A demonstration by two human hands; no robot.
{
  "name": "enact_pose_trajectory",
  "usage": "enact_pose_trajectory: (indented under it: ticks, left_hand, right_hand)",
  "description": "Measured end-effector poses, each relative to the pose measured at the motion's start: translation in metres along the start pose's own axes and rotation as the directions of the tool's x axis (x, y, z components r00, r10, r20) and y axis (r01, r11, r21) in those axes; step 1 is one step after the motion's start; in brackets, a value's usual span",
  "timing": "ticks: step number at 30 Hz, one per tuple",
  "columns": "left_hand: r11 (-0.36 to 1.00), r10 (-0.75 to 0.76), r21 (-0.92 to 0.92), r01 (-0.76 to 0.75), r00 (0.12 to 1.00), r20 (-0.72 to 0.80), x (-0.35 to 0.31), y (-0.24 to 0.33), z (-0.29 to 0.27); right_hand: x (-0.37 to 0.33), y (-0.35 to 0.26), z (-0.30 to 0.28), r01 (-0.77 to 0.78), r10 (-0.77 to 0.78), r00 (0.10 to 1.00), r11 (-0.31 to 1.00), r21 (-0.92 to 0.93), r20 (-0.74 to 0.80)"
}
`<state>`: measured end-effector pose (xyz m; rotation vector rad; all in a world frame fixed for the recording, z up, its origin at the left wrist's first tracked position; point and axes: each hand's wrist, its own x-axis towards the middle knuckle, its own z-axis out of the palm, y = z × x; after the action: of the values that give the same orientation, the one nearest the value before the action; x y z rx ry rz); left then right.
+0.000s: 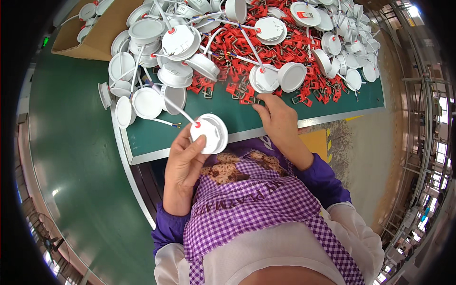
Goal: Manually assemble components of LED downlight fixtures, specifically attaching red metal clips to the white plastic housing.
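Observation:
My left hand [183, 159] grips a round white lamp housing [211, 135] in front of me, its thumb pressed on the back. A white cable [173, 105] runs up and left out of the housing's red grommet. At the near edge of the heap, my right hand [281, 118] reaches in, its index fingertip touching a small red clip with a metal spring [248, 100]. Thumb and index finger are apart; the other fingers are mostly hidden under the hand.
Red clips [285, 47] form a big pile on the green table [159, 140]. White lamp housings with cables [147, 102] lie heaped left and right of it. An open cardboard box [88, 45] stands at the far left. A metal strip [327, 122] edges the table.

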<state>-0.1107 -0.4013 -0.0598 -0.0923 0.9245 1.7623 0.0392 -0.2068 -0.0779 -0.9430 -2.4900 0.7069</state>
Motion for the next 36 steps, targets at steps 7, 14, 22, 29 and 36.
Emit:
enact_pose_trajectory:
  ticks: [7,14,22,29,36]
  left_hand:
    - [1.000,0.007,0.030,-0.006,0.999,-0.045,0.005,-0.010,0.018]
    - [0.969,0.119,0.230,-0.096,0.989,-0.092,0.013,-0.016,0.030]
    - [0.879,0.256,0.418,-0.230,0.967,-0.006,0.016,-0.028,0.037]
    - [0.760,0.414,0.527,-0.381,0.908,0.059,0.023,-0.030,0.036]
    - [0.681,0.437,0.592,-0.432,0.888,0.144,0.025,-0.030,0.024]
  right_hand:
    - [0.001,0.000,-0.001,-0.097,0.093,0.995,0.986,0.137,0.037]
    - [-0.002,-0.008,-0.007,-0.147,0.135,0.989,0.932,0.332,0.058]
    - [0.001,-0.036,-0.020,-0.070,0.035,0.996,0.891,0.449,0.085]
    - [-0.004,-0.051,-0.019,0.083,-0.117,0.990,0.929,0.361,0.073]
    - [-0.003,-0.051,-0.018,0.079,-0.121,0.987,0.935,0.347,0.102]
